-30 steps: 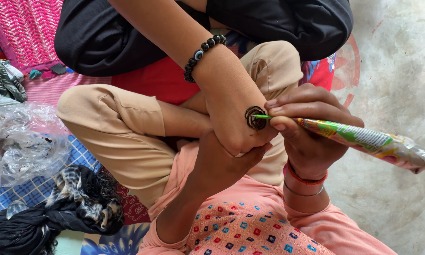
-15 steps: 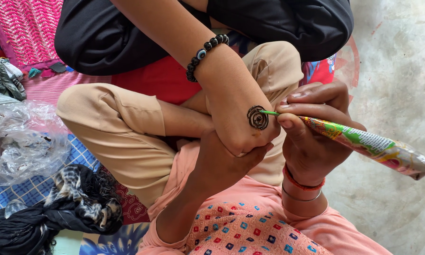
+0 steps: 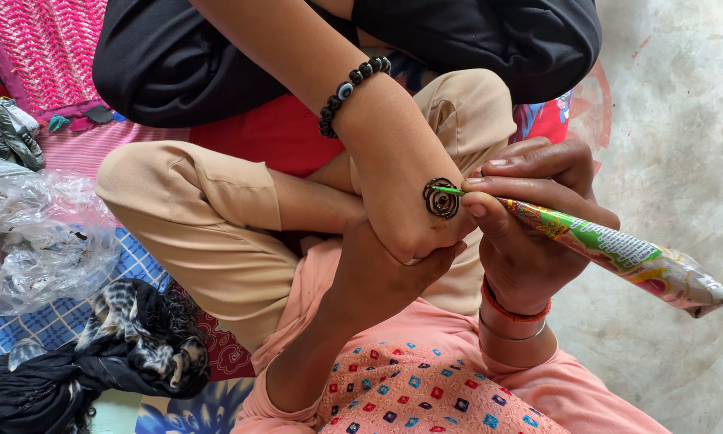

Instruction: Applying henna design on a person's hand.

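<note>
Right hand [image 3: 530,233] pinches cone [image 3: 618,253] — tip at spiral [image 3: 441,198]; left hand [image 3: 386,277] clamps the other person's hand [image 3: 402,193]. I'd fear smudging if it twitches.

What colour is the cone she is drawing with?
The cone is mostly green with red and yellow patches, seen in the head view.

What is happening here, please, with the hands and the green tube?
The person's right hand holds a green printed cone, its thin tip touching the back of another person's hand. A dark spiral pattern is drawn there. The person's left hand supports that hand from below, gripping its fingers. The other person wears a black bead bracelet and sits close, knee bent in beige trousers.
</note>
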